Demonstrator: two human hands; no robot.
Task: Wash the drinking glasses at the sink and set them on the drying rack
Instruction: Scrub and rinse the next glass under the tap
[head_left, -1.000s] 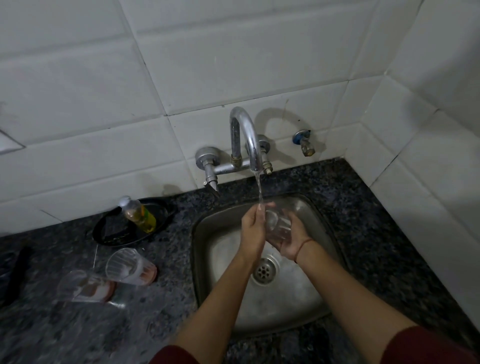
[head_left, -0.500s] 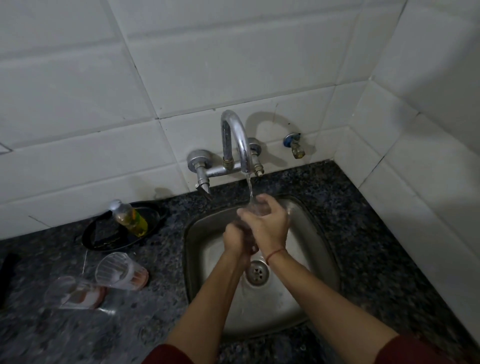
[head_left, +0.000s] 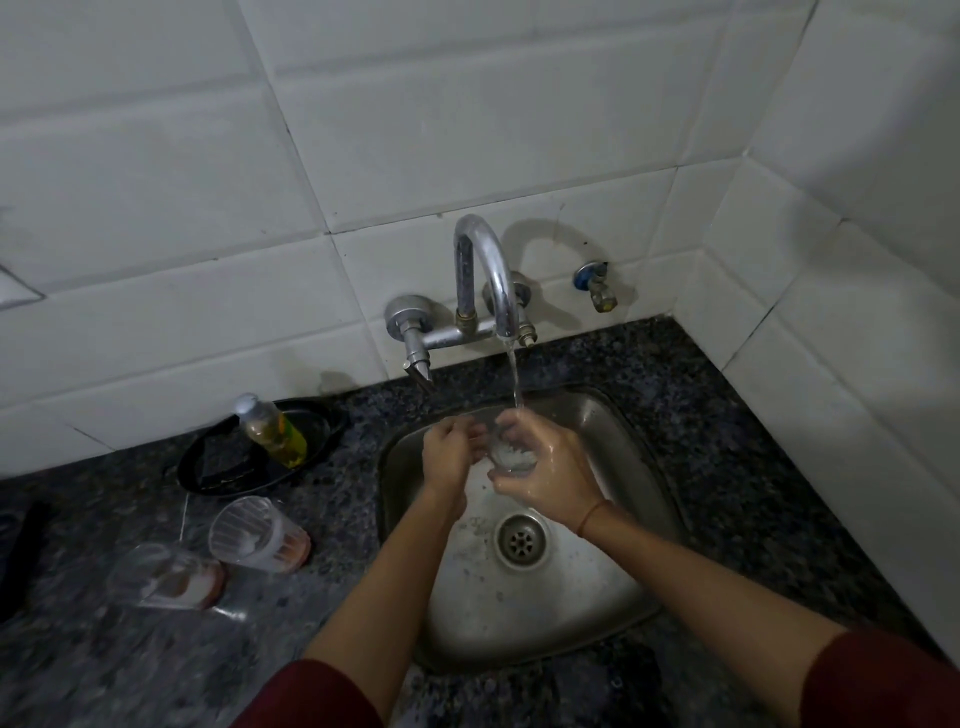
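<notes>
Along the bottom edge, two dark red sleeves (head_left: 322, 696) are cut off by the frame, and only the forearms are seen bare. On the speckled tabletop (head_left: 753, 493) to the left, two glasses are laid on their sides, mouths up-left and bases down-right: the nearer glass (head_left: 166, 574) is smeared by blur, while the ribbed glass (head_left: 257, 535) just behind it is clearer. A dark object (head_left: 21, 545) at the left edge is cut off and cannot be identified.

Over the steel sink (head_left: 634, 467), above its drain (head_left: 521, 540), the drinking glass (head_left: 511, 457) is held between both hands. It is wrapped from the right by the curled fingers of the right hand (head_left: 550, 473), and its left side is gripped by the bent fingers of the left hand (head_left: 449, 457). Its walls are mostly hidden by fingers; only the frothing mouth is made out.

Half a second ago the glass was covered from above by the right hand, with the left hand beneath; now the hands are set side by side and the mouth is exposed. The glass appears roughly upright, mouth turned up, though its long axis is hard to judge.

The right hand's fingers and the glass's rim are met by the water stream (head_left: 514, 379) from the curved tap (head_left: 483, 270). Farther left, a bottle (head_left: 270, 431) of yellow liquid is leaned in a black dish (head_left: 208, 467) against the tiled wall.
</notes>
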